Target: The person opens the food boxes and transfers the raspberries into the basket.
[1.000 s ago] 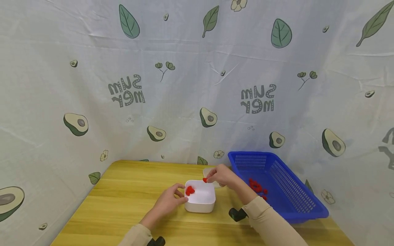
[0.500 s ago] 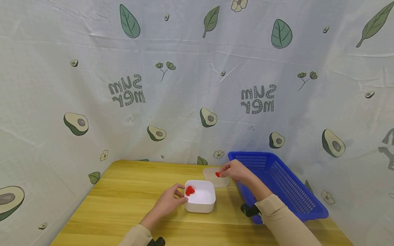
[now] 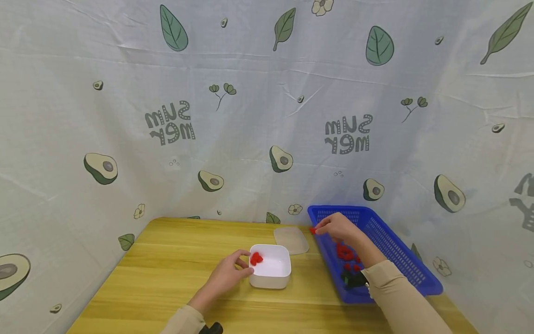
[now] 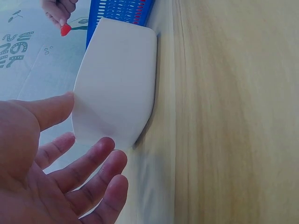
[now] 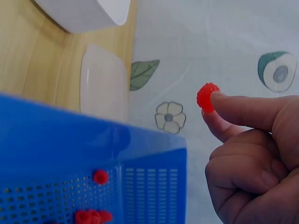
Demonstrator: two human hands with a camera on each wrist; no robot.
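Observation:
In the head view my right hand [image 3: 340, 228] is up over the left rim of the blue basket [image 3: 410, 260]. Between thumb and index finger it pinches a red raspberry [image 5: 205, 96], with the other fingers folded in. A square white box [image 3: 269, 282] stands to the left on the table, with a few raspberries [image 3: 256, 259] in its left corner. My left hand [image 3: 227, 273] is at the box's left side, fingers spread and relaxed. Its thumb tip meets the box edge in the left wrist view. Several raspberries [image 3: 344, 253] lie inside the basket.
A translucent flat lid [image 3: 292, 240] lies on the wooden table [image 3: 187, 250] behind the box, left of the basket. A printed curtain [image 3: 250, 139] hangs behind the table and along its sides.
My right hand has moved right, from over the white box across the lid to the basket's rim, with the raspberry still pinched. The left hand and the box have stayed put.

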